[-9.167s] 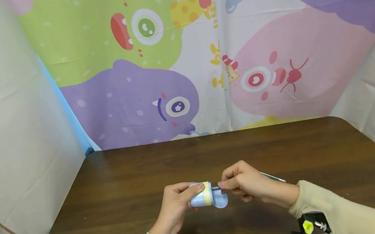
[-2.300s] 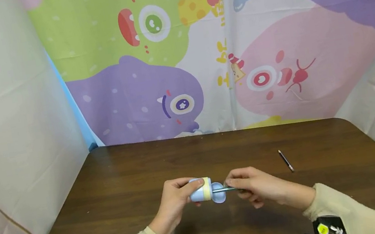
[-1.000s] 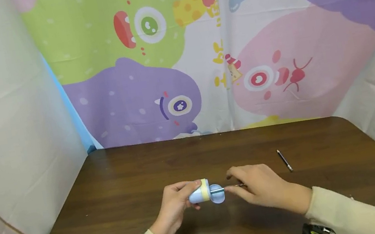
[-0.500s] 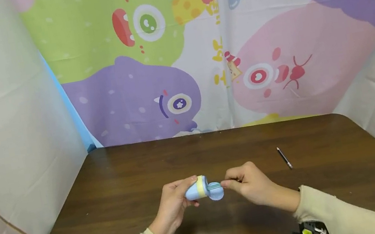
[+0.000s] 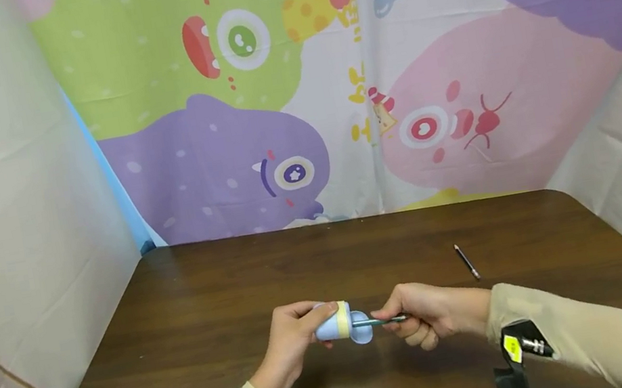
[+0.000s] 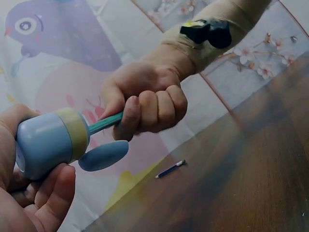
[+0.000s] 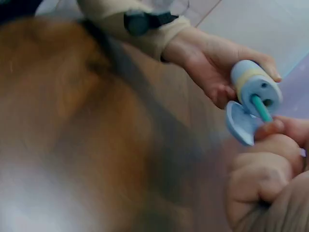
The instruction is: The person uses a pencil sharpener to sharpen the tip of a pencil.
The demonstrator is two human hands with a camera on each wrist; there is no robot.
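My left hand (image 5: 289,342) grips a light blue pencil sharpener (image 6: 48,142) with a yellow band, held above the table. Its rounded lid (image 7: 240,123) hangs swung out from the end face. Between thumb and curled fingers, my right hand (image 5: 420,313) pinches a green pencil (image 6: 105,123). The pencil's front end is inside a hole in the sharpener's face, so its tip is hidden. Another, dark hole shows beside it in the right wrist view.
A short dark pencil (image 5: 467,262) with a pale end lies on the brown wooden table (image 5: 210,293), beyond my right hand. A cartoon-print curtain (image 5: 346,181) hangs behind the table, with pale cloth at both sides.
The dark pencil came to lie on the table between 9.2 and 2.3 seconds ago. Since half a second ago, my right hand has turned over and lowered slightly, still pinching the green pencil.
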